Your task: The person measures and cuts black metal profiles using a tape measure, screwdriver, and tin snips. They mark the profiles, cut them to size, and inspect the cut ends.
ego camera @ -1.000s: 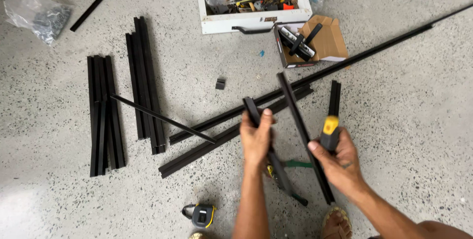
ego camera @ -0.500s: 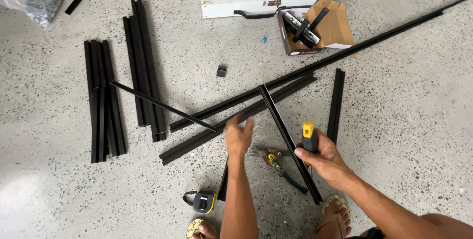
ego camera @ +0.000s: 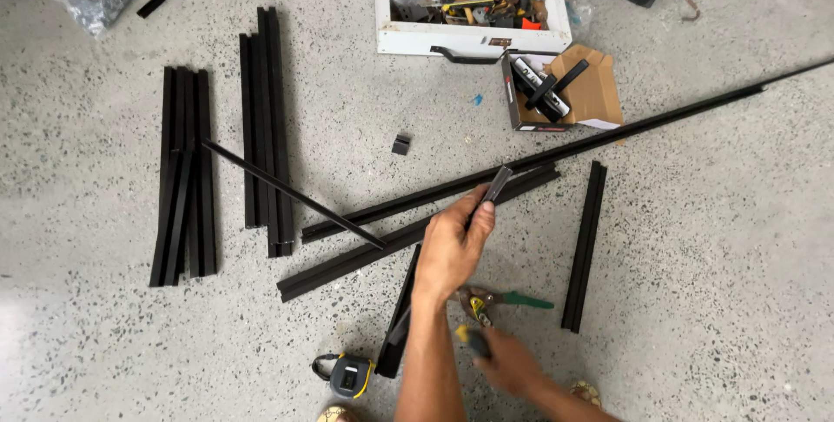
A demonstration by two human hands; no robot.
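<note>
My left hand (ego camera: 452, 246) is closed around a short black metal bar (ego camera: 498, 186), whose free end points up and to the right above the long black rails (ego camera: 417, 235) lying on the floor. My right hand (ego camera: 511, 363) is blurred near the bottom edge and grips a tool with a yellow and black handle (ego camera: 473, 340). Between my hands, green-handled snips (ego camera: 508, 300) lie on the floor. A black profile (ego camera: 401, 313) runs partly under my left forearm.
Bundles of black rails (ego camera: 182, 174) (ego camera: 263, 126) lie at left, with a thin rod (ego camera: 291, 194) across them. A single rail (ego camera: 584, 244) lies at right. Farther off are a white tool drawer (ego camera: 473, 38) and a cardboard box (ego camera: 565, 87). A tape measure (ego camera: 347, 376) sits near my feet.
The bar has tipped up so it looks much shorter, with my left hand now gripping it high. My right hand dropped toward the bottom edge with the yellow-handled tool.
</note>
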